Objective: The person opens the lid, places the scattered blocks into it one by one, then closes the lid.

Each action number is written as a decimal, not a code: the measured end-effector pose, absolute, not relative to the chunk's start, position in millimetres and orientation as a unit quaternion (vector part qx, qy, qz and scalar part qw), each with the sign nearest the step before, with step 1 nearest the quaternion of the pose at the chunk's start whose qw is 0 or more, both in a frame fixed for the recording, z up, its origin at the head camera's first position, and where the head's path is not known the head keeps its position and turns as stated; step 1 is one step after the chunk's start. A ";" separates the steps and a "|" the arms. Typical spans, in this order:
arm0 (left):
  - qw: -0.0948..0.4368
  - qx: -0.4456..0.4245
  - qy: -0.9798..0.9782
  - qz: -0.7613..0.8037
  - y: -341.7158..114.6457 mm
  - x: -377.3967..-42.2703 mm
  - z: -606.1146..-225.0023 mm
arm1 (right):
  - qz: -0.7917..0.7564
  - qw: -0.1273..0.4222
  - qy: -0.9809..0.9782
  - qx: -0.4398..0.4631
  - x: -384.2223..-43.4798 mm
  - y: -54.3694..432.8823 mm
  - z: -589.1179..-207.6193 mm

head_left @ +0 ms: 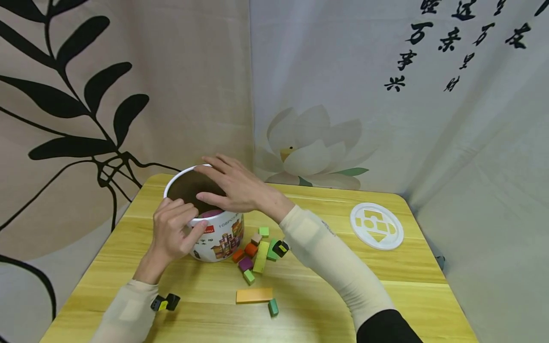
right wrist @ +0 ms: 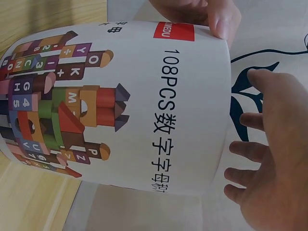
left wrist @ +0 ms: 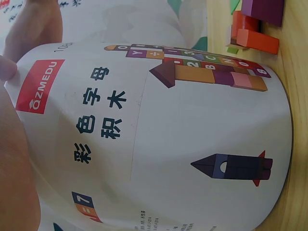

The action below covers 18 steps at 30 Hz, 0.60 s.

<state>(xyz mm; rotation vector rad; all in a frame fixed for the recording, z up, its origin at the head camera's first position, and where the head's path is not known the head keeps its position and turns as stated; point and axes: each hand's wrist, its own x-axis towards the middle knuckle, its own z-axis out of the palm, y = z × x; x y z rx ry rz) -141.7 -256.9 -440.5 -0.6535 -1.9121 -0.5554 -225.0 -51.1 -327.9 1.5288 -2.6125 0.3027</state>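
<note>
A white cylindrical block bucket (head_left: 218, 240) with printed toy buildings stands on the table's left side, its open mouth toward the head camera. My left hand (head_left: 175, 229) grips its near-left rim, thumb on the outer wall (left wrist: 168, 130) and fingers over the edge. Over the mouth, my right hand (head_left: 236, 186) reaches with fingers spread and holds nothing visible. In the right wrist view that hand (right wrist: 281, 159) shows its fingers extended beside the rim. A pinkish-purple piece (head_left: 211, 213) shows inside the bucket; the rest of the inside is hidden.
Several coloured blocks lie right of the bucket, among them a yellow bar (head_left: 261, 257) and a purple block (head_left: 246, 264). Nearer are an orange plank (head_left: 254, 295) and a teal block (head_left: 273, 307). A white lid with cut-outs (head_left: 394, 238) lies far right. Curtains hang behind the table.
</note>
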 end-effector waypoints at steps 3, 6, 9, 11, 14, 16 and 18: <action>0.499 -0.270 -0.791 -0.230 -257.1 -141.8 -440.5 | 0.108 0.046 -0.858 0.499 -223.3 -48.1 -328.9; 0.500 -0.270 -0.790 -0.230 -257.5 -141.9 -440.7 | 0.115 0.044 -0.859 0.497 -220.8 -44.4 -329.6; 0.502 -0.270 -0.789 -0.229 -257.3 -141.7 -440.4 | 0.117 0.053 -0.856 0.500 -217.7 -39.2 -330.2; 0.503 -0.269 -0.789 -0.228 -257.1 -141.5 -440.0 | 0.120 0.061 -0.854 0.502 -215.0 -35.0 -330.3; 0.504 -0.269 -0.789 -0.225 -256.5 -141.2 -439.4 | 0.129 0.071 -0.850 0.505 -210.4 -27.3 -330.9; 0.503 -0.269 -0.790 -0.224 -256.2 -141.2 -439.3 | 0.132 0.073 -0.850 0.504 -206.6 -21.0 -330.9; 0.503 -0.269 -0.791 -0.222 -256.0 -141.3 -439.3 | 0.134 0.076 -0.850 0.504 -202.9 -14.1 -331.0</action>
